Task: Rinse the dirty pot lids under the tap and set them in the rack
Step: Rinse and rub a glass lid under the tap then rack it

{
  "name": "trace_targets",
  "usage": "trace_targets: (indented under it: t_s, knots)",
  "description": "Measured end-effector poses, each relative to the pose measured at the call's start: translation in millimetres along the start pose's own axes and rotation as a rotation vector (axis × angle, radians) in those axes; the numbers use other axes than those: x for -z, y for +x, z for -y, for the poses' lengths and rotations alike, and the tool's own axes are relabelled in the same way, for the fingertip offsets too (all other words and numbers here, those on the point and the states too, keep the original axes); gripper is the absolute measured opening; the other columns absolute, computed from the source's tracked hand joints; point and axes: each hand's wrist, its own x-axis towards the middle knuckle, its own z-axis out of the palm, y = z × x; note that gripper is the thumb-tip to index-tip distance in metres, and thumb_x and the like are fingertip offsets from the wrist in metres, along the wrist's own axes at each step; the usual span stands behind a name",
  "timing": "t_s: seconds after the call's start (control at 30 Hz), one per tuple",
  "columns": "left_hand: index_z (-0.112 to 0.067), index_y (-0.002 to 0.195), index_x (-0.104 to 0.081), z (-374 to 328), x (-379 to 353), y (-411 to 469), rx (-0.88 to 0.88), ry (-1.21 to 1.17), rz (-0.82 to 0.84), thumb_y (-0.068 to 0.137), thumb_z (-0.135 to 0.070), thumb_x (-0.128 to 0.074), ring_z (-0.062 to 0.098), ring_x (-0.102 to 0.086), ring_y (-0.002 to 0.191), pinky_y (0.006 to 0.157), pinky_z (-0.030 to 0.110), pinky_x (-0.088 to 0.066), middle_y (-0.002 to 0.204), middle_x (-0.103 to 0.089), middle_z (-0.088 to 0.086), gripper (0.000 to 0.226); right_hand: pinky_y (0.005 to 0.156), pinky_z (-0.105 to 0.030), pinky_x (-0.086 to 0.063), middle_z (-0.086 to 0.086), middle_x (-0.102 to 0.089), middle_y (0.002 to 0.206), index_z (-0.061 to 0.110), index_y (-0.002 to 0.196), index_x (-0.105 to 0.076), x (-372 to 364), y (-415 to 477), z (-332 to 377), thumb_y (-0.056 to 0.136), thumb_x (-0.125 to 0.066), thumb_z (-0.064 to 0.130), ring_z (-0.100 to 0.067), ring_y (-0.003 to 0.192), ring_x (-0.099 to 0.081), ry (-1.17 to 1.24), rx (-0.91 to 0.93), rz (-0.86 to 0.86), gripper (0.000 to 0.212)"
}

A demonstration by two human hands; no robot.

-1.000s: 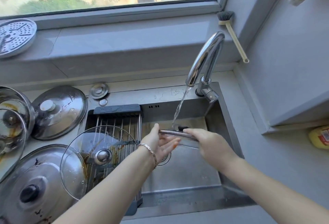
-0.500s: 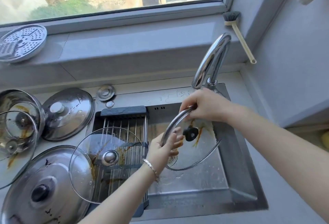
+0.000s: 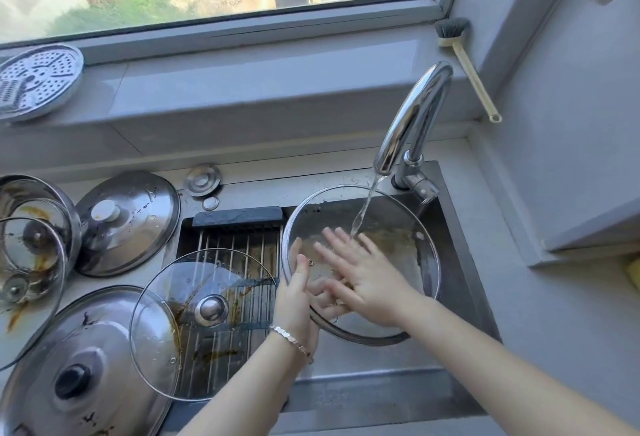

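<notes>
A glass pot lid with a metal rim is tilted over the sink, its inner side facing me, under the running tap. My left hand grips its left rim, fingers showing through the glass. My right hand lies flat and open on the lid's inner surface, where the water lands. Brown streaks mark the glass. Another stained glass lid with a steel knob lies on the wire rack across the sink's left side.
Several dirty lids lie on the counter at left: a steel lid with a white knob, a large one with a black knob, stacked glass lids. A steamer plate and brush rest on the sill.
The lid has turned from knob side towards me to inner side towards me, and water is running on it. My right hand left the rim and now lies flat on the glass.
</notes>
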Motion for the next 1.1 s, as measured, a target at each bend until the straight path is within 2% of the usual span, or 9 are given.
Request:
trace_targets:
  t_s: [0.13, 0.27, 0.37, 0.53, 0.7, 0.83, 0.97, 1.03, 1.1]
  knots:
    - [-0.057, 0.104, -0.054, 3.0, 2.3, -8.1, 0.033, 0.022, 0.051, 0.071, -0.049, -0.051, 0.042, -0.068, 0.086, 0.057, 0.048, -0.057, 0.088, -0.072, 0.021, 0.034, 0.114, -0.033, 0.016, 0.003, 0.032, 0.146, 0.019, 0.144, 0.016, 20.8, -1.6, -29.4, 0.090, -0.023, 0.063, -0.010, 0.136, 0.028, -0.157, -0.363, -0.047, 0.080]
    - [-0.041, 0.122, -0.052, 6.3, -10.5, 0.5, -0.045, -0.016, -0.001, 0.087, -0.036, -0.046, 0.027, -0.068, 0.095, 0.059, 0.036, -0.057, 0.113, -0.068, 0.006, 0.036, 0.115, -0.030, 0.014, 0.009, 0.024, 0.148, 0.022, 0.143, 0.011, 3.3, 10.5, 15.7, 0.092, -0.013, 0.052, -0.004, 0.135, 0.028, 0.007, -0.019, -0.030, 0.065]
    - [-0.044, 0.117, -0.052, -3.2, -3.6, 1.2, -0.033, -0.063, 0.012, 0.091, -0.035, -0.041, 0.029, -0.068, 0.093, 0.060, 0.039, -0.058, 0.104, -0.072, 0.007, 0.029, 0.113, -0.023, 0.017, 0.012, 0.024, 0.147, 0.025, 0.140, 0.014, 4.3, -2.5, 8.2, 0.092, -0.011, 0.051, -0.003, 0.135, 0.029, -0.055, 0.106, 0.032, 0.060]
    - [-0.051, 0.110, -0.052, -3.7, 1.8, -6.1, 0.017, 0.000, 0.021, 0.074, -0.047, -0.048, 0.044, -0.067, 0.086, 0.057, 0.048, -0.058, 0.090, -0.071, 0.024, 0.036, 0.112, -0.030, 0.017, -0.001, 0.027, 0.151, 0.014, 0.145, 0.016, 24.0, 0.4, -17.4, 0.095, -0.016, 0.053, -0.011, 0.136, 0.030, -0.163, -0.301, 0.036, 0.071]
    - [-0.042, 0.117, -0.054, 0.2, -2.4, -0.5, -0.038, -0.024, -0.024, 0.084, -0.040, -0.047, 0.024, -0.069, 0.091, 0.064, 0.042, -0.058, 0.109, -0.070, -0.002, 0.033, 0.111, -0.022, 0.019, 0.012, 0.030, 0.144, 0.023, 0.139, 0.016, 4.4, -2.1, 22.1, 0.090, -0.007, 0.053, -0.001, 0.133, 0.032, -0.038, 0.129, 0.070, 0.063]
    - [-0.047, 0.110, -0.052, 3.7, -4.8, -7.7, 0.102, 0.001, -0.012, 0.084, -0.045, -0.044, 0.041, -0.068, 0.085, 0.058, 0.051, -0.057, 0.102, -0.066, 0.018, 0.026, 0.114, -0.029, 0.015, 0.003, 0.026, 0.150, 0.017, 0.146, 0.013, 17.5, 12.9, 6.0, 0.096, -0.016, 0.051, -0.010, 0.140, 0.022, -0.123, -0.134, 0.015, 0.068]
    - [-0.037, 0.094, -0.066, 5.0, -6.9, -8.1, 0.072, 0.004, -0.054, 0.094, -0.038, -0.039, 0.042, -0.066, 0.090, 0.071, 0.060, -0.053, 0.093, -0.073, 0.013, 0.027, 0.116, -0.032, 0.012, 0.002, 0.025, 0.150, 0.017, 0.147, 0.009, 8.1, 23.9, 25.9, 0.096, -0.017, 0.050, -0.008, 0.138, 0.023, -0.005, -0.027, 0.056, 0.066]
    - [-0.039, 0.103, -0.060, -0.4, -5.2, -8.2, 0.071, 0.019, -0.055, 0.094, -0.038, -0.039, 0.043, -0.067, 0.085, 0.062, 0.054, -0.056, 0.094, -0.071, 0.020, 0.022, 0.116, -0.033, 0.009, 0.003, 0.026, 0.149, 0.018, 0.147, 0.011, 9.1, 24.0, 16.2, 0.094, -0.017, 0.055, -0.007, 0.138, 0.023, -0.030, -0.077, 0.044, 0.070]
    - [-0.043, 0.109, -0.052, -6.4, -2.8, -8.6, 0.068, 0.041, -0.065, 0.092, -0.040, -0.039, 0.043, -0.068, 0.078, 0.052, 0.047, -0.057, 0.095, -0.066, 0.030, 0.021, 0.115, -0.033, 0.010, 0.000, 0.025, 0.152, 0.016, 0.146, 0.016, 16.2, 23.2, -2.6, 0.093, -0.015, 0.058, -0.012, 0.140, 0.021, -0.057, -0.276, 0.002, 0.074]
